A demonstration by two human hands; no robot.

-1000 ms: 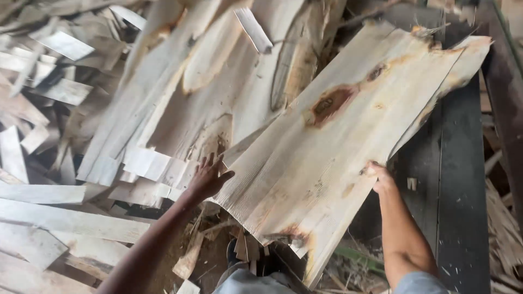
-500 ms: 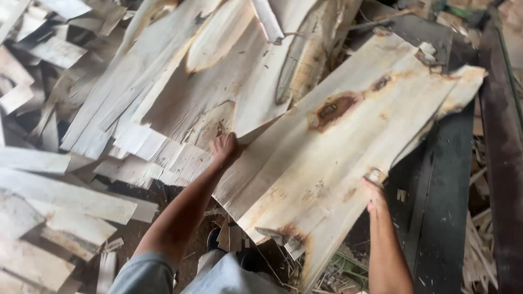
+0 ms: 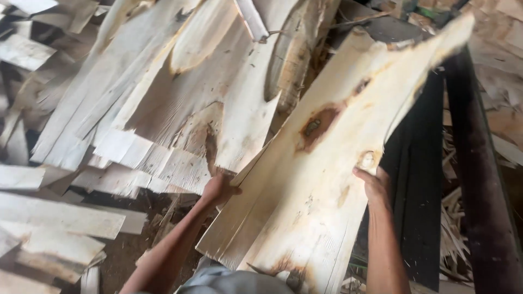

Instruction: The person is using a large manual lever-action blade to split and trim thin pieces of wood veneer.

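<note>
Left hand (image 3: 218, 188) fingers behind veneer sheet (image 3: 327, 163)

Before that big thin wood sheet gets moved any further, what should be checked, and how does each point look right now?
1. Left hand on the sheet's left edge: ok.
2. Right hand gripping the right edge: ok.
3. Wood sheet in one piece: not ok, it is split near the bottom left, with ragged ends.
4. Sheet free of the pile of wood strips: cannot tell, the edges overlap.
5. Dark frame on the right out of the sheet's way: cannot tell.
</note>
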